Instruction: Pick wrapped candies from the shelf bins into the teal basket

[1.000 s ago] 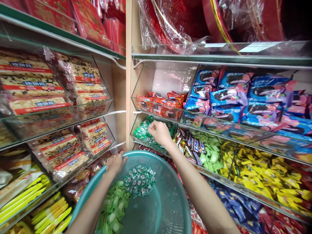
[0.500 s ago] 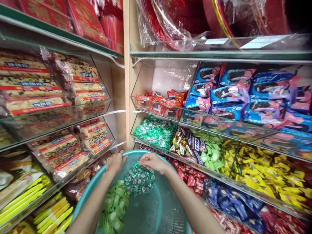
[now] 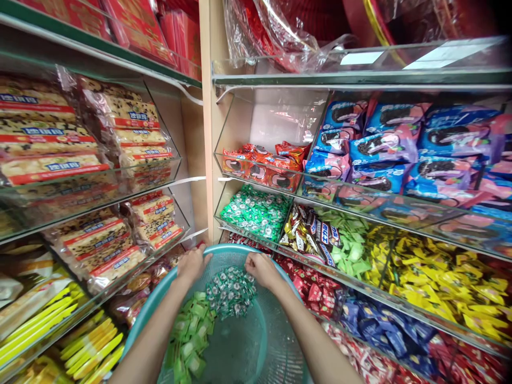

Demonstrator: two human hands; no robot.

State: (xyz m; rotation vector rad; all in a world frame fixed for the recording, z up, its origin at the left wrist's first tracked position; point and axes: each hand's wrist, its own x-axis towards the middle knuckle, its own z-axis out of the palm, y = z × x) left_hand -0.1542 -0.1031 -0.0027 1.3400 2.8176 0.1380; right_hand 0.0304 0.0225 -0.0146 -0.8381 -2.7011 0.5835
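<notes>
My left hand (image 3: 193,265) is closed on the far left rim of a teal mesh basket (image 3: 260,346). At the far right part of the basket, my right hand (image 3: 260,268) has its fingers curled together beside the rim; what they hold, if anything, is hidden. Inside the basket, a heap of small dark green wrapped candies (image 3: 231,290) lies just below my hands. Light green wrapped candies (image 3: 190,338) form a second pile along the basket's left side.
Behind the basket, a glass bin holds green candies (image 3: 256,213). Chocolate bars (image 3: 320,234), yellow candies (image 3: 444,282) and blue candies (image 3: 388,325) fill bins on the right. Packaged pastries (image 3: 100,245) line the left shelves. A wooden post (image 3: 208,133) stands between the shelf units.
My right hand has moved from above the dark green candies a little to the right, towards the rim, and its fingers have curled in. The left hand stays at the rim.
</notes>
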